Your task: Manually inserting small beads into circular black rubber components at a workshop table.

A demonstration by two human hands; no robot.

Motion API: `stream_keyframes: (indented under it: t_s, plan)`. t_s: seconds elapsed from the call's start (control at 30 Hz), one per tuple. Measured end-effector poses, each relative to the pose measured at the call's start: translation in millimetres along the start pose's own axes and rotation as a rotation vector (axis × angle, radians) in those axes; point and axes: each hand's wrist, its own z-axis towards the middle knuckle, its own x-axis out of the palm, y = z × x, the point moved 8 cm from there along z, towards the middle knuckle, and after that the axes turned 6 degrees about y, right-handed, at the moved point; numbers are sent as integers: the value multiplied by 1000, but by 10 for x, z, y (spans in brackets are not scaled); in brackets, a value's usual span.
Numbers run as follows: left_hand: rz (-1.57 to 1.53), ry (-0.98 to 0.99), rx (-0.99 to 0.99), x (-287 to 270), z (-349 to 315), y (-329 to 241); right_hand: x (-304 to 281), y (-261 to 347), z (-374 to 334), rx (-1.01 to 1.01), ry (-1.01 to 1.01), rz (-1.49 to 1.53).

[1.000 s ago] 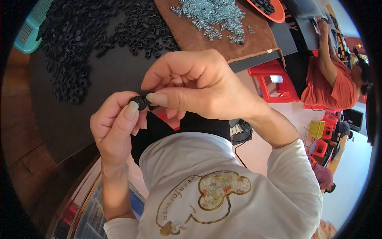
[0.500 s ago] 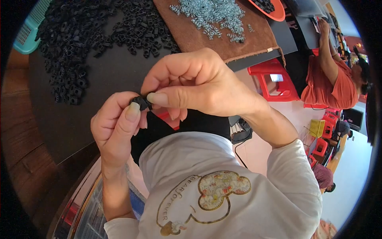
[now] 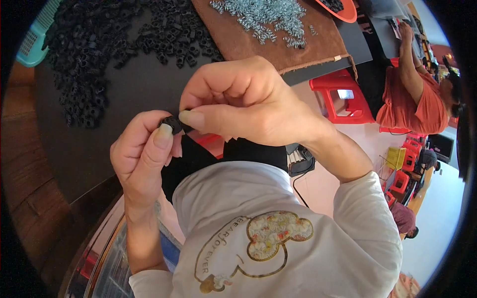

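The left hand (image 3: 144, 154) pinched a small, black plastic part (image 3: 171, 122) near the edge of the dark, flat tabletop (image 3: 141, 87), with the right hand (image 3: 186, 110) narrowed just beside it, contents indiscernible; a steady left grip presumably favoured precise fingertip work.

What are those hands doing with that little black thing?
The person's left hand pinches a small black piece above the table edge. The right hand is right beside it, thumb and fingertip close together; whether it grips anything is hard to tell. A big heap of black pieces lies on the dark table, and shiny springs are piled on a brown cloth.
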Motion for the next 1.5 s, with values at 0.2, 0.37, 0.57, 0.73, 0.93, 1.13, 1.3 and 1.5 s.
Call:
stream_keyframes:
  t_s: [0.2,0.37,0.57,0.73,0.93,1.13,1.3,1.5]
  plan:
    - [-5,-19,30,30,25,-29,-38,42,-12,-166,-84,-41]
    - [-23,12,3,29,16,20,-51,70,-38,-129,-94,-71]
    - [8,-23,35,39,32,-22,-27,188,-48,-294,-181,-355]
    - [57,-30,67,-33,19,12,63,311,-59,-439,-225,-551]
    - [171,-19,118,-16,20,-24,81,332,-78,-405,-221,-559]
    - [192,0,118,2,29,-31,57,233,-101,-344,-189,-429]
    - [170,-12,102,9,19,-30,51,170,-98,-303,-123,-393]
    - [212,6,111,10,44,-79,33,78,-76,-129,-88,-267]
